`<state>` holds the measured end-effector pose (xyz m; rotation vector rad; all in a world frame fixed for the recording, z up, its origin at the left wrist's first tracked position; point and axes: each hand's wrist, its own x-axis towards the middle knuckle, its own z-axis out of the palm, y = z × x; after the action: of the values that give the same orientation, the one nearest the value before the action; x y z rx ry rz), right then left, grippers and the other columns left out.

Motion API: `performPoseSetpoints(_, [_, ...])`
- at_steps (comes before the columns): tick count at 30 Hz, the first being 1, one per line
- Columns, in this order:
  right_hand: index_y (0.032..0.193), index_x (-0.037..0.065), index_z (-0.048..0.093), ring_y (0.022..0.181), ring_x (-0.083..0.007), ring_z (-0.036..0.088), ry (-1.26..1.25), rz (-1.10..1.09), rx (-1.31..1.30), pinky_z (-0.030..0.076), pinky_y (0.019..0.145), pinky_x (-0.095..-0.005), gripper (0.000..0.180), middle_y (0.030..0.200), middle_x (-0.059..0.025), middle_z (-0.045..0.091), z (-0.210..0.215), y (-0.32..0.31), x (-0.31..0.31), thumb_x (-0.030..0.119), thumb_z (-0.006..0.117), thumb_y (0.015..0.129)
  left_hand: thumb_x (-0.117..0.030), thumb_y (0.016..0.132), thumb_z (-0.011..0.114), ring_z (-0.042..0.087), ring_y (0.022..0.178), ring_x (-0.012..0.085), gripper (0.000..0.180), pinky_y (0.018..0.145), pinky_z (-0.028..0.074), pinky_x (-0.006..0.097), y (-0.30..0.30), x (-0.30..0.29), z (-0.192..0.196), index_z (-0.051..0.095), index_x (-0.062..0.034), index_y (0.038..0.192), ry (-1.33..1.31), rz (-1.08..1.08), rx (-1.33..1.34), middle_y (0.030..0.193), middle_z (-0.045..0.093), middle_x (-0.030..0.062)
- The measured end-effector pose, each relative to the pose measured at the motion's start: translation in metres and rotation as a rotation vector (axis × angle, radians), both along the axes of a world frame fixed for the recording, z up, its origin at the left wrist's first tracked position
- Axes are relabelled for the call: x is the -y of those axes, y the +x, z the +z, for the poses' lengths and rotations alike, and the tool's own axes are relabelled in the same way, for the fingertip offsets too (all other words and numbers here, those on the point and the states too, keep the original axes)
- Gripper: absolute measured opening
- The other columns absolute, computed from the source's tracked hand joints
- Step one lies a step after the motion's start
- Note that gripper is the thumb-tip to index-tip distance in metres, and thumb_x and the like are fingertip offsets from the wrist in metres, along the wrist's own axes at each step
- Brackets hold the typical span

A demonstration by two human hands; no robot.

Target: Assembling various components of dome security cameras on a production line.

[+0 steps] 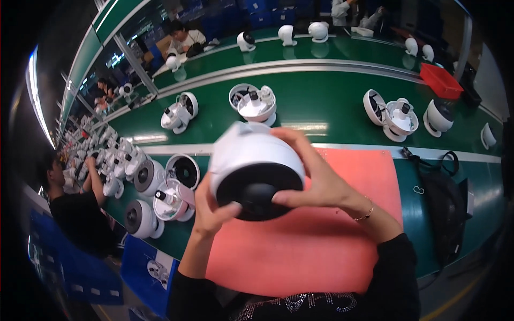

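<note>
Between my two hands is a white, round-bodied security camera (257, 150), slightly blurred, its black front face tilted toward me. My left hand (208, 208) is closed on the camera's lower left side, its thumb against the black face. The right hand (317, 174) wraps the right side, fingers over the top and thumb near the dark dome at the centre. The camera is held above a pink-orange mat (305, 251) on the green workbench.
Left of the mat stand an opened camera housing (174, 198) and finished-looking white cameras (140, 218). A blue bin (140, 273) sits below them. Beyond lies a green conveyor (321, 96) with several opened cameras and a red tray (441, 81). A black bag (441, 208) lies right; a co-worker (80, 214) sits left.
</note>
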<state>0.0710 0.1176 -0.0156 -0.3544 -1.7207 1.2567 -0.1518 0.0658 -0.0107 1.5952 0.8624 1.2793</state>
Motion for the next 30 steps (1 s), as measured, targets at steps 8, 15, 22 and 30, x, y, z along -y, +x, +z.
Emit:
performPoseSetpoints(8, [0.139, 0.01, 0.019, 0.113, -0.0333, 0.049, 0.314, -0.423, 0.005, 0.046, 0.092, -0.0427, 0.097, 0.133, -0.0211, 0.036, -0.011, -0.028, -0.001, 0.021, 0.078, 0.062, -0.067, 0.082, 0.03, 0.038, 0.124, 0.0301, 0.077, 0.102, 0.034, 0.046, 0.063, -0.055, -0.015, 0.026, -0.0132, 0.137, 0.093, 0.14, 0.657, 0.138, 0.033, 0.0117])
performPoseSetpoints(15, [0.135, 0.01, 0.029, 0.106, -0.023, 0.052, -0.108, -0.355, -0.19, 0.045, 0.086, -0.0385, 0.08, 0.121, -0.0121, 0.048, -0.026, -0.01, -0.043, 0.024, 0.073, 0.07, -0.06, 0.084, 0.042, 0.049, 0.114, 0.0223, 0.065, 0.094, 0.043, 0.038, 0.064, -0.086, -0.015, 0.041, -0.0108, 0.127, -0.329, 0.09, 0.481, 0.126, 0.047, 0.0091])
performPoseSetpoints(22, [0.123, 0.007, 0.033, 0.1, -0.0251, 0.052, -0.761, -0.556, -0.483, 0.049, 0.081, -0.0406, 0.064, 0.115, -0.0144, 0.045, -0.064, 0.061, -0.104, 0.039, 0.064, 0.076, -0.026, 0.089, 0.052, 0.037, 0.125, 0.0301, 0.042, 0.101, 0.032, 0.042, 0.059, -0.053, -0.043, 0.032, -0.0101, 0.122, -0.396, -0.139, 0.213, 0.134, 0.035, 0.0181])
performPoseSetpoints(30, [0.128, 0.0, 0.017, 0.109, -0.0349, 0.043, -0.887, -0.92, -0.499, 0.043, 0.087, -0.0479, 0.098, 0.126, -0.0209, 0.033, -0.1, 0.137, -0.15, 0.05, 0.072, 0.064, -0.02, 0.089, 0.05, 0.051, 0.111, 0.0257, 0.024, 0.097, 0.037, 0.035, 0.049, -0.03, -0.055, 0.046, -0.0056, 0.109, -0.489, -0.104, 0.139, 0.114, 0.055, 0.0169])
